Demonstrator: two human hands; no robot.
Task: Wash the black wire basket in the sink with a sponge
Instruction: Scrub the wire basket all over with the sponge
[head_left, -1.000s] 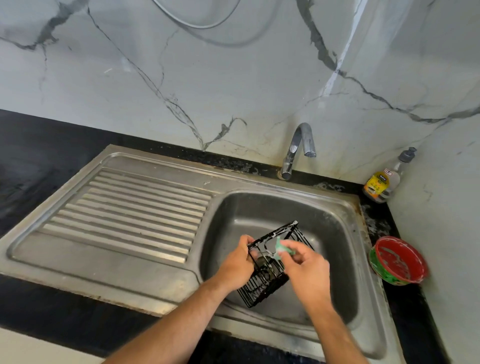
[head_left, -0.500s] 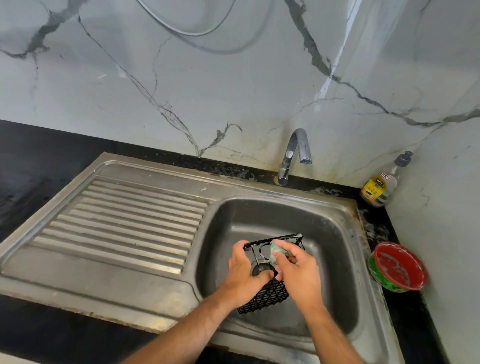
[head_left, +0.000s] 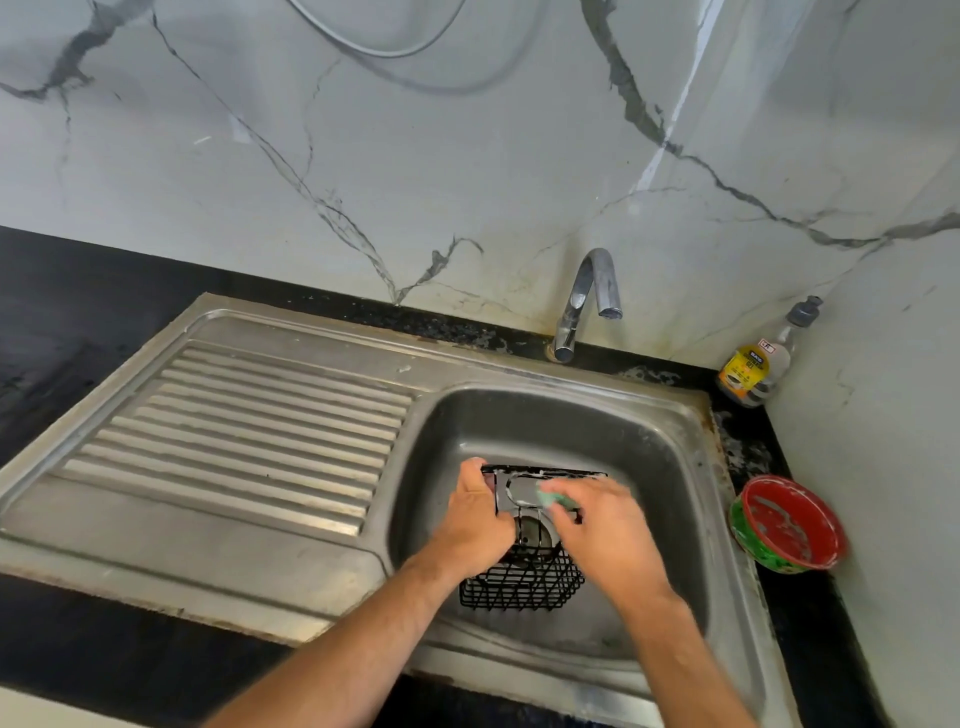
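The black wire basket (head_left: 522, 584) is held over the steel sink basin (head_left: 639, 447), its open top facing me and soap foam along its far rim. My left hand (head_left: 475, 522) grips the basket's left side, thumb over the rim. My right hand (head_left: 605, 530) pinches a small green sponge (head_left: 556, 498) and presses it against the basket's upper right part. The hand is motion-blurred. The sink drain shows through the basket's wires.
The tap (head_left: 584, 301) stands behind the basin, no water running. A ribbed drainboard (head_left: 249, 441) lies to the left. A soap bottle (head_left: 753, 364) sits in the back right corner, and a red and green bowl (head_left: 787, 525) rests on the black counter right of the sink.
The basket has turned from a diagonal tilt to square with its rim level and far from me. My right hand with the sponge has slid along the upper rim.
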